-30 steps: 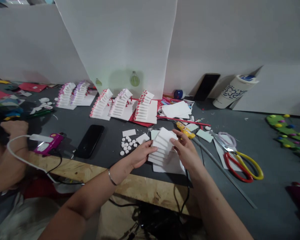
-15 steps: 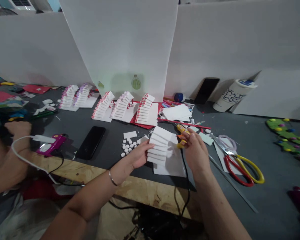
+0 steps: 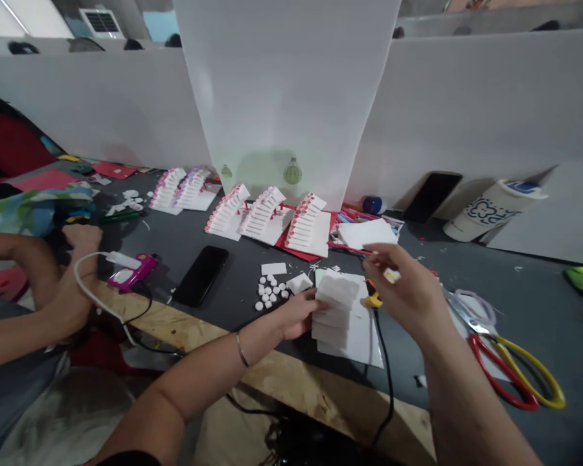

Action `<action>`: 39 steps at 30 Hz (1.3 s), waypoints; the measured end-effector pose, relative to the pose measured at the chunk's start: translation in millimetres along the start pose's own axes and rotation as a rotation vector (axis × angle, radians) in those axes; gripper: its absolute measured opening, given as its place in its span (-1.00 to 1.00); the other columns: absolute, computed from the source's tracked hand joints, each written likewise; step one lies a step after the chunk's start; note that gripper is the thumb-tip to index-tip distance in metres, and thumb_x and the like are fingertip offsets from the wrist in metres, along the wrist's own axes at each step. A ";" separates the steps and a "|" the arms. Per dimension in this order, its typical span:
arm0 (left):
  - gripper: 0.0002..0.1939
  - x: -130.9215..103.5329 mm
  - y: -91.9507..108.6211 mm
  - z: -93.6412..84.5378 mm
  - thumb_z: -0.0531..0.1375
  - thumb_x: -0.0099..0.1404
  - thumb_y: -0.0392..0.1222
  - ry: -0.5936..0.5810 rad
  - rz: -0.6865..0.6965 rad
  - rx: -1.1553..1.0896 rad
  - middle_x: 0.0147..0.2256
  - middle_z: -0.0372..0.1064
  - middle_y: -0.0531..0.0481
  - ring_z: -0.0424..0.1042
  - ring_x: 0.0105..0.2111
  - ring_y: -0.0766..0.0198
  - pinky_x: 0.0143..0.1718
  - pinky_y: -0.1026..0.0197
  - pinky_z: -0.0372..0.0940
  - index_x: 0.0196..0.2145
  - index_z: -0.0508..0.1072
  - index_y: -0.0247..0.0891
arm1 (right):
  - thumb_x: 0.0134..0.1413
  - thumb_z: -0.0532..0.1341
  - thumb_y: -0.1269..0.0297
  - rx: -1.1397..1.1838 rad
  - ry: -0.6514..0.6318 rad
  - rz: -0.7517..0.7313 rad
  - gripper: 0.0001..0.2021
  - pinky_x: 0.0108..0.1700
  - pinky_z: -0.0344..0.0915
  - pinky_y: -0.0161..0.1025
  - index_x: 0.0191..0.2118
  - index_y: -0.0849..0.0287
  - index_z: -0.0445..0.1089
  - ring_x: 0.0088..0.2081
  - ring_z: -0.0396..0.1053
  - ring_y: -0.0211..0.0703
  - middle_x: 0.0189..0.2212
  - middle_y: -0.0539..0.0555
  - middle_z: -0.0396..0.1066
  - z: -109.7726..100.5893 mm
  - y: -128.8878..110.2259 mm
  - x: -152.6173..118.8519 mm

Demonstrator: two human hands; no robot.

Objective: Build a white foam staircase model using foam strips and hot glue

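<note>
Holding stepped white pc (image 3: 334, 317) w/ L hand (image 3: 296, 317) only, fingers closed on its L edge; pc sits over white card (image 3: 368, 340). R hand (image 3: 408, 291) has shifted off yellow tool (image 3: 374, 298) twd white sheets (image 3: 366, 232), fingers part-curled, can't tell if gripping. Net: pc support = L only.

We look at a dim, greyish scene, brightest at the upper left, with a faint sheen on the tall white upright board (image 3: 291, 77), a soft shadow beside the leaning black rectangular phone (image 3: 432, 196) and deep gloom below the pale wooden table edge (image 3: 311, 391). We find the bare right hand (image 3: 403, 288) and the stepped white paper piece (image 3: 333, 317) slightly blurred, and wide-angle distortion stretching the margins.
</note>
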State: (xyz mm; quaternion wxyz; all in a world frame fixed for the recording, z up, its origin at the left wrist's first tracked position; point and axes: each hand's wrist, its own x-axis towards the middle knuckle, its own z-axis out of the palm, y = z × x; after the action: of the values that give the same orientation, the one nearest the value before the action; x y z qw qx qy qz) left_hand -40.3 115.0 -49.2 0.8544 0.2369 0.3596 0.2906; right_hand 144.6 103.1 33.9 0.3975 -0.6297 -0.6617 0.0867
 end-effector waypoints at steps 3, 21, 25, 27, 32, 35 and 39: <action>-0.63 -0.7 -1.0 0.1 0.41 -0.10 -0.33 0.005 0.009 -0.010 -0.39 0.51 -0.02 0.46 -0.44 0.27 -0.36 0.25 0.30 -0.27 0.49 -0.29 | 0.16 0.12 0.32 -0.182 -0.322 -0.187 -0.77 -0.18 0.28 -0.24 -0.11 0.11 0.46 -0.20 0.45 -0.09 -0.25 0.09 0.54 28.5 -34.0 37.3; -0.61 0.0 -0.3 0.3 0.39 -0.12 -0.38 0.020 0.031 -0.027 -0.38 0.50 -0.02 0.46 -0.42 0.26 -0.33 0.23 0.30 -0.26 0.49 -0.27 | 0.15 0.15 0.30 -0.475 -0.643 -0.163 -0.74 -0.27 0.26 -0.24 -0.06 0.19 0.44 -0.18 0.45 -0.02 -0.18 0.21 0.52 90.5 -54.5 90.7; -0.65 -0.4 4.6 1.0 0.36 -0.07 -0.38 0.008 0.046 -0.010 -0.36 0.51 -0.04 0.46 -0.41 0.27 -0.33 0.25 0.30 -0.25 0.48 -0.29 | 0.17 0.09 0.18 0.003 -0.155 -0.068 -0.75 -0.37 0.21 -0.27 -0.22 0.17 0.47 -0.44 0.36 -0.17 -0.48 0.04 0.45 25.4 -4.3 77.0; -0.65 -2.0 7.4 1.2 0.37 -0.03 -0.34 -0.051 0.062 0.004 -0.33 0.53 -0.07 0.47 -0.39 0.27 -0.30 0.26 0.29 -0.23 0.49 -0.30 | 0.10 0.15 0.10 0.174 -0.019 0.069 -0.72 -0.38 0.23 -0.26 -0.22 0.16 0.49 -0.47 0.32 -0.20 -0.48 0.02 0.43 1.8 20.1 54.2; -0.66 -5.5 12.1 1.6 0.39 -0.02 -0.30 -0.099 0.073 0.039 -0.28 0.54 -0.12 0.48 -0.35 0.27 -0.22 0.23 0.30 -0.24 0.49 -0.33 | -0.15 0.36 0.02 0.707 0.064 0.409 -0.63 -0.46 0.20 -0.30 -0.22 0.13 0.49 -0.52 0.24 -0.29 -0.54 -0.04 0.36 -2.4 53.7 -12.4; -0.64 -6.9 13.7 2.3 0.40 -0.01 -0.26 -0.092 0.063 0.089 -0.24 0.53 -0.13 0.48 -0.31 0.23 -0.20 0.20 0.30 -0.21 0.50 -0.31 | -0.21 0.41 0.01 0.881 0.115 0.538 -0.69 -0.51 0.14 -0.33 -0.40 0.14 0.49 -0.55 0.18 -0.33 -0.56 -0.05 0.33 14.2 57.7 -33.6; -0.61 -9.4 15.2 4.4 0.40 -0.01 -0.24 -0.070 0.046 0.157 -0.20 0.52 -0.13 0.47 -0.23 0.17 -0.17 0.17 0.29 -0.17 0.49 -0.29 | -0.18 0.40 0.05 0.973 0.147 0.610 -0.72 -0.50 0.16 -0.34 -0.37 0.13 0.51 -0.55 0.19 -0.34 -0.55 -0.06 0.34 26.9 54.3 -39.9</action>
State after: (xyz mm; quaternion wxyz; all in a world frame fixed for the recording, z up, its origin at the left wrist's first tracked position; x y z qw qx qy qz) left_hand -47.4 118.8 -32.7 0.8385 0.3213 0.3455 0.2727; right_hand 164.7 87.9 -34.2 0.6431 -0.5412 -0.3051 0.4477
